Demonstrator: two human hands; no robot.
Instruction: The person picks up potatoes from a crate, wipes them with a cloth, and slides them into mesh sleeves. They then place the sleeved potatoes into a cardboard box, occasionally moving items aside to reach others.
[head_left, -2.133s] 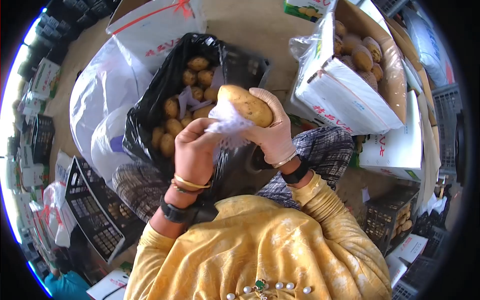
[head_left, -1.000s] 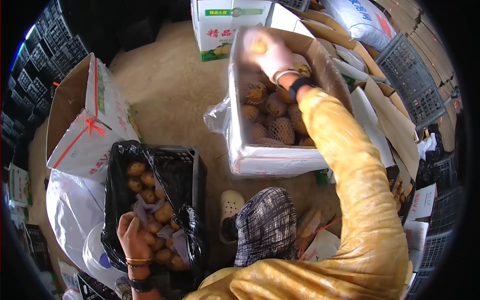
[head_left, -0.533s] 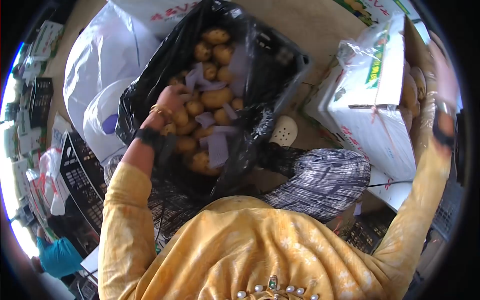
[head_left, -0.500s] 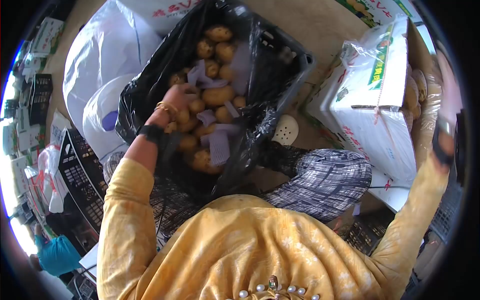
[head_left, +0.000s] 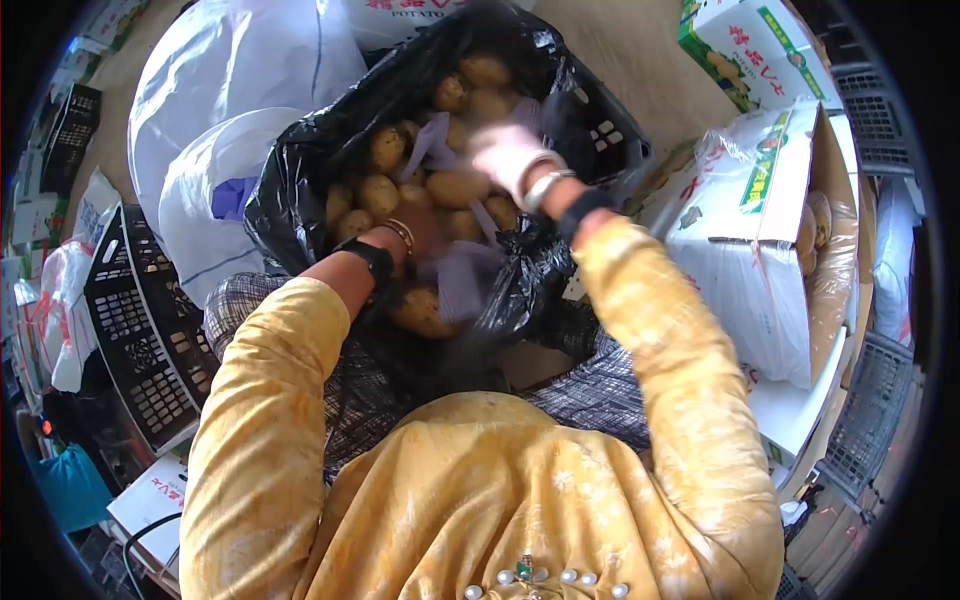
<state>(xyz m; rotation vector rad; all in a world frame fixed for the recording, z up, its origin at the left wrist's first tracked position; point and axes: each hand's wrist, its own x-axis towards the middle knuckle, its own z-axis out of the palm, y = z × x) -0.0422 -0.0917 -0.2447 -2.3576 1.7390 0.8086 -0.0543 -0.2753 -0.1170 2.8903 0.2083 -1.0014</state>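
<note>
1. We see the left hand down among the potatoes at about 12 o'clock from the torso. Its fingers are buried and blurred, so we cannot tell whether they grip anything.
2. The right hand, in a pale glove, sits just above the same heap, slightly toward 1 o'clock. It is smeared by motion, and we cannot tell whether its fingers are curled or loose.
3. The potatoes lie in a black bag lining a dark crate.
4. Pale foam sleeves lie mixed among the potatoes, one just beside the left wrist.
5. At 3 o'clock we see an open carton with a plastic liner.
6. White sacks sit at 10 o'clock, touching the bag.
7. An empty black basket stands at 9 o'clock.
</note>
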